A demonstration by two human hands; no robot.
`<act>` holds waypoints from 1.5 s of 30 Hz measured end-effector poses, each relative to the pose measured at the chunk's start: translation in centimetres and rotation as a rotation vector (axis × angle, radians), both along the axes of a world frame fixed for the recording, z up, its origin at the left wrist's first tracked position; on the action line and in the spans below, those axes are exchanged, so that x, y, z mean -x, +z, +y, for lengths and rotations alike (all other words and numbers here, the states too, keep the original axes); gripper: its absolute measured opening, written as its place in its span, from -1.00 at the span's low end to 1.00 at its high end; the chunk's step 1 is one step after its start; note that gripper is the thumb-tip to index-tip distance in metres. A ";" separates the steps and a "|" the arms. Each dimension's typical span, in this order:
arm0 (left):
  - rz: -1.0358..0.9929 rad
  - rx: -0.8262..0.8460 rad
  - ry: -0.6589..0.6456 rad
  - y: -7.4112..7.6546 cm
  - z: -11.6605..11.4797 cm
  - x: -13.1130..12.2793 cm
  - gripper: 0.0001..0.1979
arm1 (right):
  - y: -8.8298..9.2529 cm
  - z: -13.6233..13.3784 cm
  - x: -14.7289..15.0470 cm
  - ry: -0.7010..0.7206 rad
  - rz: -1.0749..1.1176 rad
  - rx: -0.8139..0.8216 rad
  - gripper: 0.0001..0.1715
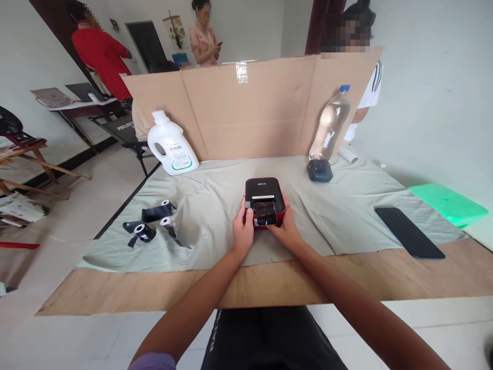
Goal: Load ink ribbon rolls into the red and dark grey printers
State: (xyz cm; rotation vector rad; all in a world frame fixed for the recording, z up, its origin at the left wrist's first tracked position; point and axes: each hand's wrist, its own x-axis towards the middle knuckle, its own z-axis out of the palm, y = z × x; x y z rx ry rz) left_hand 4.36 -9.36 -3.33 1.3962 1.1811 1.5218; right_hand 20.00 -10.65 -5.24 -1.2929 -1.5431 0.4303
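Bracing the printer (264,189) near the desk's front edge (269,293), our left hand (243,227) and right hand (288,228) clasp opposite sides, likely for steadiness.

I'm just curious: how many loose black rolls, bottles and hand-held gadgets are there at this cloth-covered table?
Loose black rolls: 3
Bottles: 2, a white bottle and a clear bottle
Held black-and-red device: 1
Total: 6
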 end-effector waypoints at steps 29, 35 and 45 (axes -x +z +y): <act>-0.347 0.536 -0.187 2.1 4.4 1.7 -0.25 | 0.6 0.8 -0.7 0.007 -0.089 -0.089 0.06; -0.359 0.469 -0.179 2.7 5.0 1.4 -0.27 | 0.6 0.8 -0.8 0.033 -0.079 -0.068 0.09; -0.538 0.354 -0.254 0.8 4.8 1.3 -0.39 | 0.7 0.8 -1.2 0.050 -0.099 -0.043 0.11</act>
